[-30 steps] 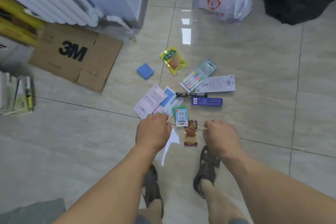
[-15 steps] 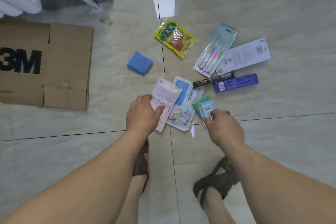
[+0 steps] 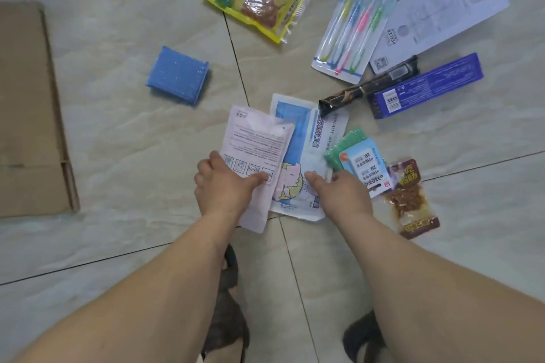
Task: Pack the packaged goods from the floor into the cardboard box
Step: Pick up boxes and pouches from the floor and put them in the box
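Left hand (image 3: 222,186) pinches the pink packet (image 3: 255,153); right hand (image 3: 342,190) fingers relaxed beside it; thin packet could slip free

Little legible txt. White backing card (image 3: 439,13), top right: "PEELER" printed sideways nr its lower end, w/ a QR code at the corner & a barcode at the far end. White-blue mask packet (image 3: 312,138): Latin letters like "...NAUT" along its edge, upside down; rest Chinese. Light-blue card pack (image 3: 365,166): number "28" twice, inverted. Purple box (image 3: 427,85): barcode label, digits too small. Other packs: Chinese print only, blurred.
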